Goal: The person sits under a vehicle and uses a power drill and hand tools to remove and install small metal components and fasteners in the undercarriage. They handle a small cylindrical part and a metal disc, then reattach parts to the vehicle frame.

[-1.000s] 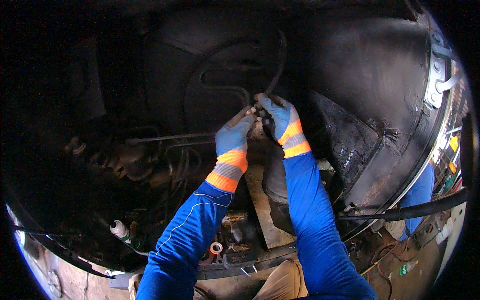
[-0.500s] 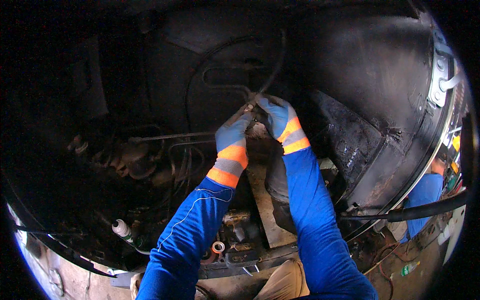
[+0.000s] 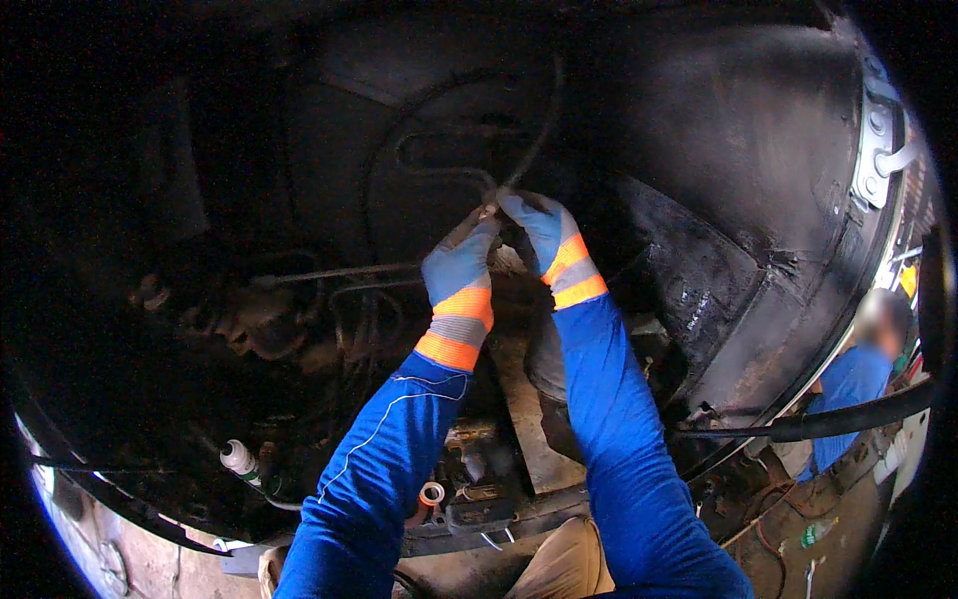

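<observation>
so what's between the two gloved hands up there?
Head view: the left hand and right hand meet at a small light fitting on the thin metal tube. Their fingertips pinch it; only dark underbody shows between the wrists.

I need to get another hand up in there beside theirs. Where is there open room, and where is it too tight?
Open: the dark panel right of the right hand, up to the metal bracket. Crowded: left of the left hand, where thin pipes and grimy parts cluster; both hands meet at the looped tube.

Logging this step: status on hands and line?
Left hand and right hand, both gloved, pinching thin metal tube at its joint. Dark hose alongside. Grip detail unclear.
</observation>
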Demonstrator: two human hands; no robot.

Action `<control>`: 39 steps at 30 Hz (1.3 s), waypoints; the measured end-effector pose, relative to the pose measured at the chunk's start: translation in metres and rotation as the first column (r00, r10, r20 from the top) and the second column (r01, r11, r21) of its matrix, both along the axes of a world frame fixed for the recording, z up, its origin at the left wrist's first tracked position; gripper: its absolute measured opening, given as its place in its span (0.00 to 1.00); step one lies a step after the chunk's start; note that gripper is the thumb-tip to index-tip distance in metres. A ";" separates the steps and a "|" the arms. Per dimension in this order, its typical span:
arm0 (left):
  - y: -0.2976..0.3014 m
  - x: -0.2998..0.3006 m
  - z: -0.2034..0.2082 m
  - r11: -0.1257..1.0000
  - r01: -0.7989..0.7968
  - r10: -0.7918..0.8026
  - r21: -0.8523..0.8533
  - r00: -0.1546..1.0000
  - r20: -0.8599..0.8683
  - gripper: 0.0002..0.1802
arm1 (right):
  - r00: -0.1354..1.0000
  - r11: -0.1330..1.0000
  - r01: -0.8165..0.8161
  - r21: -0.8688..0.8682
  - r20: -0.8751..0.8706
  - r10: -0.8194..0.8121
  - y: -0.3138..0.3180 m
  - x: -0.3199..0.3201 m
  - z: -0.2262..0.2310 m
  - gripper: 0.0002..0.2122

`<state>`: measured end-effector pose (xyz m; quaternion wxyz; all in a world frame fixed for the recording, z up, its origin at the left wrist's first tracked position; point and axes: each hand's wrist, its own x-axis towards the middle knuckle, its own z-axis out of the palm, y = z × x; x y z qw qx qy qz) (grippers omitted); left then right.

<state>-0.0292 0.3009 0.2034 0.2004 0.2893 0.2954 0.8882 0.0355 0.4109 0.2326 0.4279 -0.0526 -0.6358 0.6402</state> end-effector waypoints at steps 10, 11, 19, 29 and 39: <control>-0.006 0.002 0.012 0.979 0.200 -0.192 -0.049 0.971 0.140 0.12 | 0.998 0.999 -0.027 -0.025 0.049 0.028 -0.010 0.012 0.007 0.14; -0.007 0.007 0.012 0.984 0.174 -0.168 -0.047 0.981 0.101 0.12 | 0.999 1.000 0.001 -0.016 0.034 -0.001 -0.010 0.013 0.006 0.15; 0.012 0.008 -0.002 0.991 -0.135 0.135 0.005 0.989 -0.057 0.14 | 0.967 0.957 0.253 0.145 -0.054 -0.247 -0.024 -0.004 0.005 0.16; 0.018 -0.004 0.008 0.966 -0.244 0.234 -0.083 0.965 -0.123 0.14 | 0.990 0.987 -0.085 -0.139 -0.123 0.068 -0.012 -0.009 0.004 0.17; 0.008 -0.008 0.018 0.974 -0.219 0.204 -0.052 0.956 -0.210 0.15 | 0.942 0.965 -0.203 -0.166 -0.302 0.147 -0.012 -0.019 0.000 0.12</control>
